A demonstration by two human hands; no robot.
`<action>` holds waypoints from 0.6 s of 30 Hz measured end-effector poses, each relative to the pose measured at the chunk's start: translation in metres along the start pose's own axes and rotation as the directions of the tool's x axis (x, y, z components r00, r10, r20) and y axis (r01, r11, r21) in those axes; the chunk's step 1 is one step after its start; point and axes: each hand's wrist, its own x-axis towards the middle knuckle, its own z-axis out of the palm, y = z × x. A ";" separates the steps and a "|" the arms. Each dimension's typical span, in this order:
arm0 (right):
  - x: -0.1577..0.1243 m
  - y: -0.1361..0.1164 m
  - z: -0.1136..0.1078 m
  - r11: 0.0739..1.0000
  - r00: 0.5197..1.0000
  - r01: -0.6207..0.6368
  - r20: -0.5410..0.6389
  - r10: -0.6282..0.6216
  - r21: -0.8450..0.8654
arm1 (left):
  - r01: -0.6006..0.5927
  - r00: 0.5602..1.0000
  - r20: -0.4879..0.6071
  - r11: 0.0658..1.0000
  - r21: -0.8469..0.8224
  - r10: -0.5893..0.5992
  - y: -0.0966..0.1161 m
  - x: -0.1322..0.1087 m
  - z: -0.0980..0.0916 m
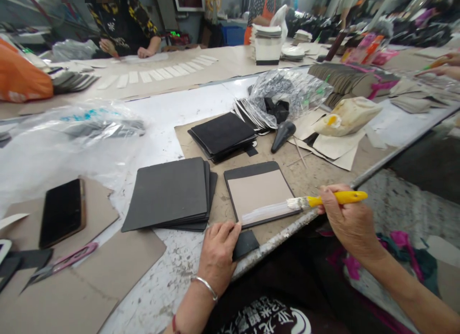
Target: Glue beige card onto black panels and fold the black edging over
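Note:
My right hand (345,214) is closed around a yellow-handled brush (325,200), whose white bristles rest on a beige panel with a black border (258,192). A wet white glue streak runs along the panel's near edge. My left hand (217,252), wearing a silver bangle, presses its fingertips on the panel's near left corner, fingers bent together. A small black piece (246,243) lies just right of that hand. A stack of black sheets (172,192) sits left of the panel.
A second black stack (223,135), a black cone-shaped tool (282,135) and a plastic bag of pieces (287,92) lie behind. A phone (61,212) and pink scissors (64,262) are at left. Another person (122,27) works across the table. The table edge (287,233) runs near me.

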 end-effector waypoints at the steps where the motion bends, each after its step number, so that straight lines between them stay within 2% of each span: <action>1: 0.000 0.000 -0.001 0.999 0.999 0.048 -0.021 -0.049 -0.021 | -0.004 1.000 0.000 1.000 -0.001 0.004 0.000 0.000 0.000; 5: -0.004 -0.007 -0.001 0.955 0.954 0.288 -0.066 -0.292 -0.074 | -0.011 1.000 -0.001 1.000 -0.013 0.011 0.000 0.000 0.001; 8: -0.009 -0.019 0.003 0.934 0.934 0.355 -0.031 -0.356 -0.029 | -0.005 1.000 -0.008 1.000 -0.016 0.005 0.000 0.000 0.001; 11: -0.013 -0.033 0.007 0.953 0.954 0.299 -0.021 -0.299 0.053 | -0.017 1.000 -0.018 1.000 -0.027 0.017 0.001 -0.002 -0.001; 14: -0.015 -0.052 0.015 0.971 0.989 0.145 -0.001 -0.148 0.188 | -0.023 0.999 -0.032 0.999 -0.043 0.021 0.002 -0.003 -0.002; 18: -0.019 -0.078 0.034 0.893 0.995 -0.035 0.096 -0.009 0.449 | -0.005 1.000 -0.030 0.998 -0.059 0.003 0.002 -0.003 -0.002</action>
